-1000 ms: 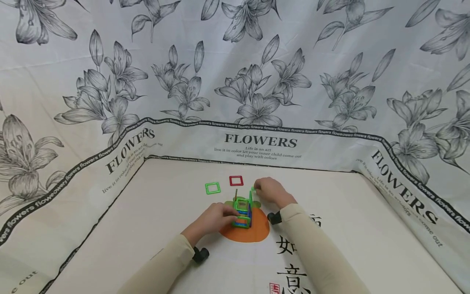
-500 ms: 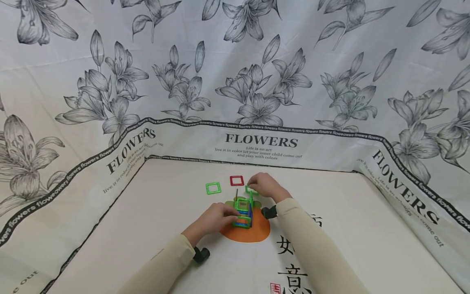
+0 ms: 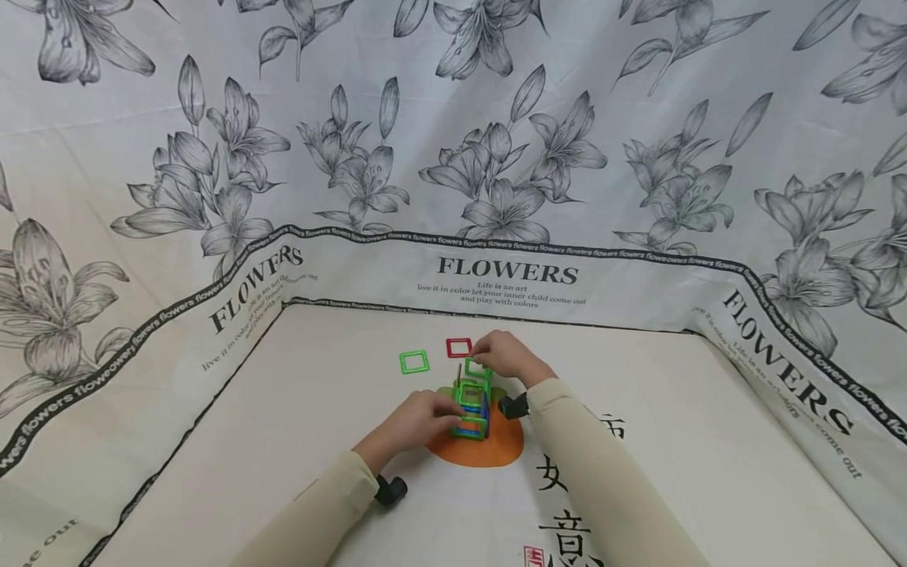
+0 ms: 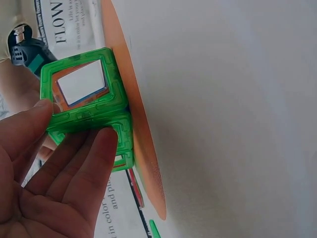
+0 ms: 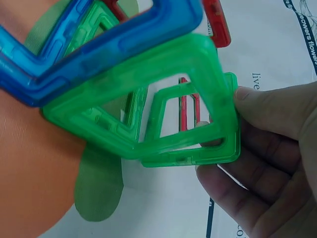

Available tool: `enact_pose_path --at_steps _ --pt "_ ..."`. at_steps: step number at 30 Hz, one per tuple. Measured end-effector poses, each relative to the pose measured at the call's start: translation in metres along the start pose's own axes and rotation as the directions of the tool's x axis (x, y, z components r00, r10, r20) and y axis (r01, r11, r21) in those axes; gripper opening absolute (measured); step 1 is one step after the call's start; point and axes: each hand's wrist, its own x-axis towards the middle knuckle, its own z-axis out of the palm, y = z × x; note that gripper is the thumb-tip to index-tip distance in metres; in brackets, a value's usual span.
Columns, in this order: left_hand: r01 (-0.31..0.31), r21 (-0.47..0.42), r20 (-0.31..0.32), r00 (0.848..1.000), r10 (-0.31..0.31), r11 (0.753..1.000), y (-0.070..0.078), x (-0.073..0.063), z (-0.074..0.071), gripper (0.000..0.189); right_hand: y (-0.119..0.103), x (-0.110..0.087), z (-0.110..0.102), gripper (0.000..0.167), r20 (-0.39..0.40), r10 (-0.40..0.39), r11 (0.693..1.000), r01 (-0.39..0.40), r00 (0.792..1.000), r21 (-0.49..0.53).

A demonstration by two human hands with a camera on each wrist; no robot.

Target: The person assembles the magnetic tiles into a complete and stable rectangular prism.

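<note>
A small built form of green and blue see-through magnetic tiles stands over an orange printed shape, ahead of me in the head view. My left hand holds its near end, thumb on one side and fingers on the other in the left wrist view. At the far end, my right hand pinches a green square magnetic tile between thumb and fingers. In the right wrist view that tile meets the edge of another green tile of the form, under a blue tile.
Behind the form lie a loose green square tile and a red square tile. The white cloth bears an orange print and black characters. A flower-patterned fabric wall surrounds the surface.
My right hand has moved left and inward with the green tile, from the form's right side to its far end. My left hand has stayed on the form.
</note>
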Motion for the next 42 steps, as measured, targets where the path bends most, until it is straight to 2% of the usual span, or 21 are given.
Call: enact_pose_path --at_steps 6,18,36,42 --pt "-0.014 0.016 -0.001 1.000 0.014 1.000 0.0011 0.0011 -0.0012 0.018 -0.0030 0.0001 0.0005 0.019 0.017 -0.007 1.000 0.007 1.000 0.017" --pt "0.010 0.018 -0.005 1.000 -0.010 1.000 0.0016 0.0007 0.0000 0.019 -0.0041 -0.0019 0.0016 0.018 0.044 -0.023 1.000 0.022 0.999 0.020" --pt "0.001 0.019 -0.001 1.000 -0.001 1.000 0.0028 -0.0002 -0.0006 0.020 -0.0036 -0.0025 0.0050 0.017 0.021 -0.023 0.999 0.022 1.000 0.037" --pt "0.014 0.014 0.007 1.000 -0.014 1.000 0.0020 0.0007 -0.0008 0.020 -0.0003 -0.0041 0.0057 0.018 0.013 -0.025 0.999 0.024 1.000 0.043"
